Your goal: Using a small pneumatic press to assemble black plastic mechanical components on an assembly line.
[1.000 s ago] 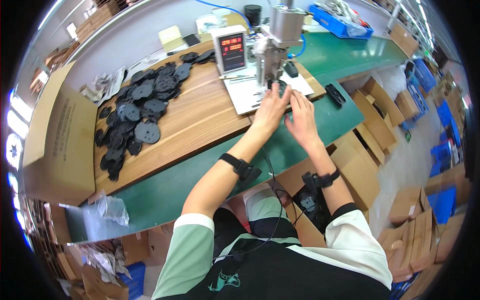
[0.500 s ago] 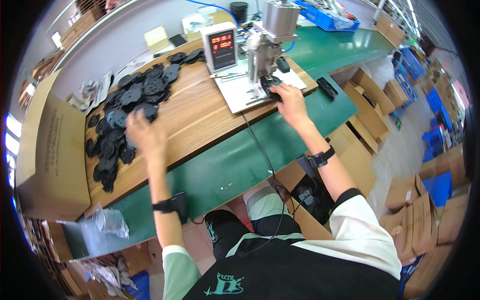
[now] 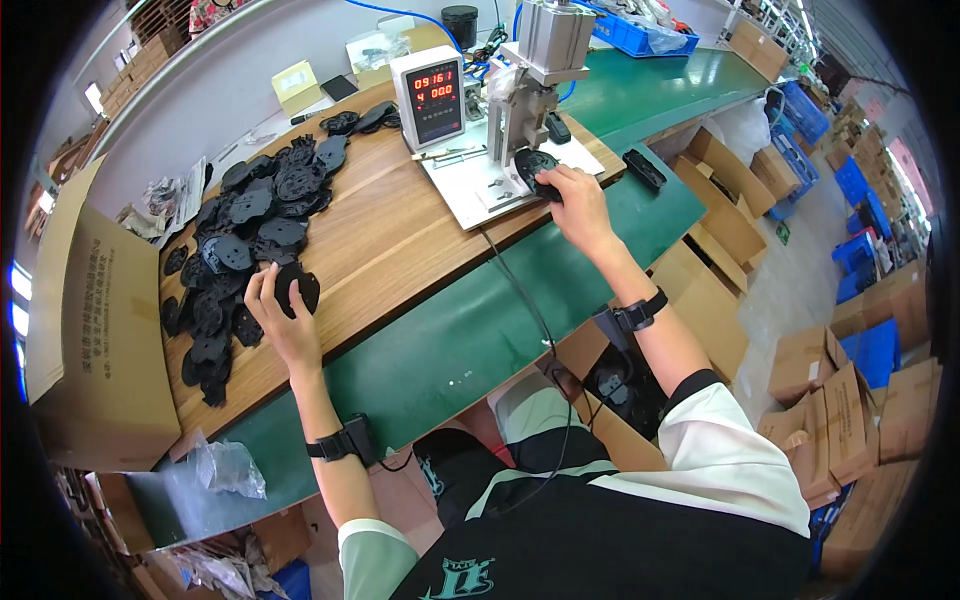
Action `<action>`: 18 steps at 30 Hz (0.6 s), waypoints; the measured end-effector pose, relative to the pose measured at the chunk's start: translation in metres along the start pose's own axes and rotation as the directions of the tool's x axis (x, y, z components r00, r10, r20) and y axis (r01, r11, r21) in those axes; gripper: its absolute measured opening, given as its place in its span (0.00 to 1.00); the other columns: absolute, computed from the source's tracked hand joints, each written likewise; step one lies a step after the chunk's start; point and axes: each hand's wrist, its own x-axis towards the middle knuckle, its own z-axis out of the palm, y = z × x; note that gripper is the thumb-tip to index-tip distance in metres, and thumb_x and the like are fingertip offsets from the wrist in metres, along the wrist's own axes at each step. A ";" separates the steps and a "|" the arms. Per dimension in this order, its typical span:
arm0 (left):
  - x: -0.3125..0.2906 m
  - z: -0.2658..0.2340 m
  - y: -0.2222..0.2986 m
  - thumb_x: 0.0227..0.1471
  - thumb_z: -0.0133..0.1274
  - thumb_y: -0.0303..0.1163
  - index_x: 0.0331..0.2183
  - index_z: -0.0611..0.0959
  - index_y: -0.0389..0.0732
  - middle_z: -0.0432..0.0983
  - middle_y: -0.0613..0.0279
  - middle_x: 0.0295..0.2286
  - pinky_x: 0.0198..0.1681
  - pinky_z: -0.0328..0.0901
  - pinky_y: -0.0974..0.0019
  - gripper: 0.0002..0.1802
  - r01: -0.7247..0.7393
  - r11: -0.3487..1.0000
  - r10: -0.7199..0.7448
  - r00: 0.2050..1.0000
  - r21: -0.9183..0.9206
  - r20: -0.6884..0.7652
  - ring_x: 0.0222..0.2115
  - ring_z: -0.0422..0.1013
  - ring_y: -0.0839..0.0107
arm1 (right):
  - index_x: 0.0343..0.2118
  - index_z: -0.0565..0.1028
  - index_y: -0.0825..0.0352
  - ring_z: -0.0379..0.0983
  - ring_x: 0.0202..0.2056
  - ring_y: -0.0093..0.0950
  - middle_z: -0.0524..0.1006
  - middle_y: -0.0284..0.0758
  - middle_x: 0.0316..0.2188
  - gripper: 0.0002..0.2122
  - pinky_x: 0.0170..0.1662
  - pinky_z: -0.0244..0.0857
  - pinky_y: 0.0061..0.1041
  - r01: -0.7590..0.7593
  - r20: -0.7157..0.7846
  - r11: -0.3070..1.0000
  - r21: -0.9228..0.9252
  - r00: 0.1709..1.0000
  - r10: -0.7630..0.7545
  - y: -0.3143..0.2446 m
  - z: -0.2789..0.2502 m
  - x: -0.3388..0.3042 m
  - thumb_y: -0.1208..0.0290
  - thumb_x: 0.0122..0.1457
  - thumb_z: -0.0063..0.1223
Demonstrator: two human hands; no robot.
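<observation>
Wooden bench top, heaped with dozens of flat black plastic discs. Left hand pinching one black disc at the heap's edge. Right hand gripping another black disc under one grey metal press, beside one white counter box.

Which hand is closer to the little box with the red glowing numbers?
The right hand. It rests on a black part at the press, just right of and below the counter box. The left hand is far off to the lower left, holding a black disc by the pile.

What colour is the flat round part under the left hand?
Black, like the pile beside it. The flat round part under the left hand shows best in the head view.
</observation>
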 end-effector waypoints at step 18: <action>-0.005 0.017 0.048 0.49 0.58 0.11 0.51 0.82 0.39 0.80 0.52 0.51 0.48 0.72 0.57 0.26 -0.240 0.944 0.291 0.930 -0.227 0.224 0.49 0.77 0.55 | 0.40 0.81 0.67 0.76 0.42 0.44 0.79 0.38 0.36 0.16 0.47 0.69 0.42 0.029 -0.010 0.999 0.022 1.000 -0.029 -0.001 -0.004 0.005 0.85 0.46 0.56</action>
